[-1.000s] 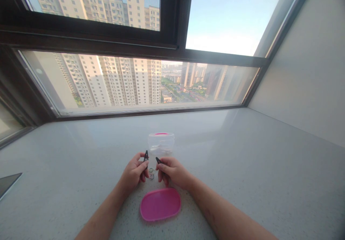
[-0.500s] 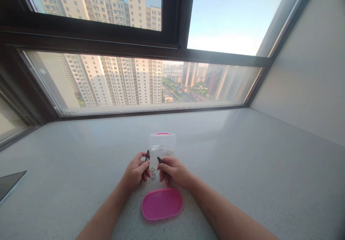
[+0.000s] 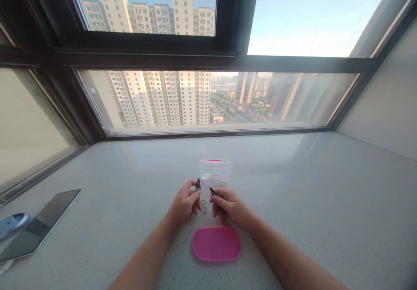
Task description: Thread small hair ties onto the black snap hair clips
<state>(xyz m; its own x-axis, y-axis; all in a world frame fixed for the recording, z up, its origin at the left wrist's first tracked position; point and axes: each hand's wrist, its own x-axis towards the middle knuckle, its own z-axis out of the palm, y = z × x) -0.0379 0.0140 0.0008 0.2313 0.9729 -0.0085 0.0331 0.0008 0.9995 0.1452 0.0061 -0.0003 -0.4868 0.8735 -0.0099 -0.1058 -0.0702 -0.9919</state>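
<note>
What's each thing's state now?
Left grip: closed on a black clip
Right grip: closed on a second black clip
Both clips: open or snapped, unclear
Clear container: upright, contents indistinct
Pink oval lid: lying on counter
Small rings: loose on counter
Dark slab: lying on counter
Blue round object: cut off
Window: shut or not, unclear

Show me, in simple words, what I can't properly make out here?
Head view: lower end of the black clip in the right hand, hidden by that hand.
Head view: ring-like items between the hands, too small to identify.
Head view: what the clear box holds, blurred through its wall.
Head view: blue rounded object, cut off by the left edge.
</note>
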